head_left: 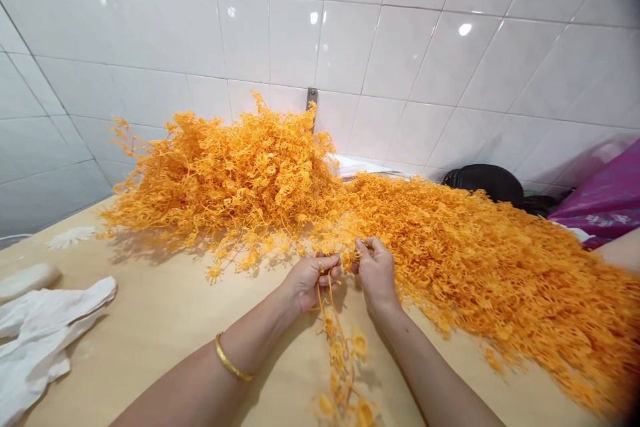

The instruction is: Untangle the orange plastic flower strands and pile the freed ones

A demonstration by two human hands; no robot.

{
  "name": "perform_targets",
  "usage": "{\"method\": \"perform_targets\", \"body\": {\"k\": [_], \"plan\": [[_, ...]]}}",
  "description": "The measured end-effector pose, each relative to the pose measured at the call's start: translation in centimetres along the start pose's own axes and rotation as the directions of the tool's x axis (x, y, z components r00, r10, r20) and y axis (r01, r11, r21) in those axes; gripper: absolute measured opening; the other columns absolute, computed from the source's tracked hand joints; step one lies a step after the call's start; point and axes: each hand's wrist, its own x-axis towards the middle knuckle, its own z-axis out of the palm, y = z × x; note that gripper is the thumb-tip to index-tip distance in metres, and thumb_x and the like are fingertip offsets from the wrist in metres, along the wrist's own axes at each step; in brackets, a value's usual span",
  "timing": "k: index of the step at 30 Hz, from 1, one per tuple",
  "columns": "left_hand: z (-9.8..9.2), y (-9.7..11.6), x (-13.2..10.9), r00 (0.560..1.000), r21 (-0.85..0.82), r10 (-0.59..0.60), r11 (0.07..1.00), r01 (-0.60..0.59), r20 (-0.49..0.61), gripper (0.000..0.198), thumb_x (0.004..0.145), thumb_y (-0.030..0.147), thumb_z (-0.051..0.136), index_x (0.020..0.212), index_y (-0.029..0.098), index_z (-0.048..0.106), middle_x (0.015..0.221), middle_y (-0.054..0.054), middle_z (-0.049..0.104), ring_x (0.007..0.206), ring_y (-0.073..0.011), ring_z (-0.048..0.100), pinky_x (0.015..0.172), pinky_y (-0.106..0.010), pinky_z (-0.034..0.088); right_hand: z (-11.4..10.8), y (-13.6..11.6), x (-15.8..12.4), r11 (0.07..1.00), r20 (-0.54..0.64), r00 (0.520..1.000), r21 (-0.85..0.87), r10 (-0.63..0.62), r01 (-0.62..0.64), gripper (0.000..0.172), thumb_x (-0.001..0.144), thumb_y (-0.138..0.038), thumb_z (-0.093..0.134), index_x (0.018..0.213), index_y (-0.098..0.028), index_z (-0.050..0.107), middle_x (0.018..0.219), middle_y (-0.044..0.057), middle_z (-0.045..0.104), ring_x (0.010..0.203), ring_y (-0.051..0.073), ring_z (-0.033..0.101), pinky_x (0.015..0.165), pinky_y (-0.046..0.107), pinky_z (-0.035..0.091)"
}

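A huge tangled heap of orange artificial flower sprays (pixel 240 180) lies across the table, spreading in a second mass (pixel 500 273) to the right. My left hand (pixel 311 281) and my right hand (pixel 376 272) meet at the heap's front edge, and their fingers pinch thin orange stems. One loose spray (pixel 340 360) hangs down from my left hand over the tabletop. A gold bangle (pixel 233 357) circles my left wrist.
The light wooden tabletop (pixel 160 320) ends at a white tiled wall (pixel 340 40) with a metal bracket (pixel 312 103). White gloves (pixel 43 340) lie at the left. A black bag (pixel 484 185) and purple cloth (pixel 600 200) sit at the back right.
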Motion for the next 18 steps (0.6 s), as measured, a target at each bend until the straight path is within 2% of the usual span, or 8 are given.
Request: {"method": "perform_targets", "body": {"k": [2,4,5,7,10,13,15,18], "plan": [[-0.2,0.1,-0.2,1.0,0.012,0.008,1.0,-0.008,-0.013,0.015,0.069,0.019,0.053,0.058,0.013,0.044,0.041,0.007,0.038,0.03,-0.0001,0.02,0.038,-0.015,0.029,-1.2,-0.1,1.0,0.999,-0.147,0.989,0.019,0.035,-0.032,0.024,0.068,-0.04,0.052,0.06,-0.02,0.042,0.045,-0.007,0.043,0.035,0.007,0.039,0.033,0.019,0.029],[-0.4,0.3,-0.5,1.0,0.018,0.02,1.0,-0.019,-0.019,0.019,0.068,0.022,0.054,0.056,0.014,0.042,0.04,0.008,0.036,0.03,-0.0001,0.019,0.038,-0.015,0.028,-2.4,-0.5,1.8,0.995,-0.288,0.954,0.067,0.085,-0.069,0.023,0.067,-0.038,0.052,0.059,-0.021,0.039,0.043,-0.009,0.041,0.032,0.006,0.037,0.032,0.019,0.029],[-0.4,0.5,-0.7,0.999,0.023,0.021,1.0,-0.021,-0.029,0.021,0.068,0.023,0.054,0.055,0.014,0.041,0.039,0.008,0.035,0.03,-0.0002,0.02,0.038,-0.015,0.028,-2.9,-0.8,2.0,0.995,-0.294,0.952,0.069,0.087,-0.07,0.021,0.067,-0.036,0.052,0.061,-0.021,0.039,0.043,-0.009,0.041,0.032,0.006,0.037,0.032,0.019,0.03],[-0.3,0.7,-0.8,0.997,0.039,0.032,0.999,-0.029,-0.066,0.021,0.068,0.023,0.054,0.055,0.015,0.04,0.038,0.008,0.033,0.03,-0.0006,0.02,0.038,-0.016,0.028,-3.1,-1.5,1.8,0.998,-0.204,0.977,0.034,0.067,-0.061,0.015,0.067,-0.034,0.052,0.071,-0.022,0.045,0.044,-0.009,0.043,0.033,0.006,0.038,0.033,0.019,0.031],[0.1,0.7,-0.7,0.988,0.061,0.068,0.996,-0.061,-0.136,0.016,0.067,0.023,0.055,0.059,0.014,0.045,0.037,0.009,0.032,0.03,-0.0016,0.023,0.037,-0.016,0.027,-2.3,-2.6,0.5,0.999,0.012,0.999,0.008,0.038,-0.038,0.02,0.07,-0.035,0.05,0.085,-0.022,0.049,0.048,-0.007,0.045,0.037,0.006,0.041,0.037,0.018,0.034],[0.5,0.3,-0.6,0.974,0.067,0.11,0.993,-0.098,-0.197,0.014,0.064,0.022,0.058,0.063,0.014,0.047,0.036,0.008,0.033,0.031,-0.0025,0.028,0.038,-0.016,0.029,-1.2,-3.4,-0.9,0.999,0.147,0.989,0.024,0.029,-0.033,0.024,0.072,-0.042,0.047,0.079,-0.019,0.05,0.051,-0.006,0.045,0.04,0.006,0.043,0.04,0.018,0.035],[0.7,0.1,-0.5,0.962,0.075,0.145,0.989,-0.131,-0.23,0.014,0.062,0.021,0.059,0.062,0.014,0.047,0.037,0.008,0.035,0.032,-0.003,0.03,0.038,-0.017,0.03,-0.8,-3.6,-1.6,0.999,0.231,0.972,-0.033,0.038,-0.031,0.028,0.072,-0.046,0.046,0.076,-0.018,0.05,0.05,-0.006,0.043,0.04,0.006,0.041,0.039,0.018,0.033],[0.8,-0.3,-0.5,0.951,0.097,0.196,0.979,-0.177,-0.241,0.016,0.06,0.018,0.06,0.058,0.015,0.044,0.036,0.008,0.035,0.031,-0.0038,0.03,0.036,-0.018,0.029,-0.5,-3.3,-2.3,0.98,0.328,0.944,-0.178,-0.025,0.088,0.028,0.066,-0.044,0.055,0.076,-0.019,0.05,0.048,-0.006,0.041,0.04,0.006,0.037,0.037,0.018,0.029]]}}
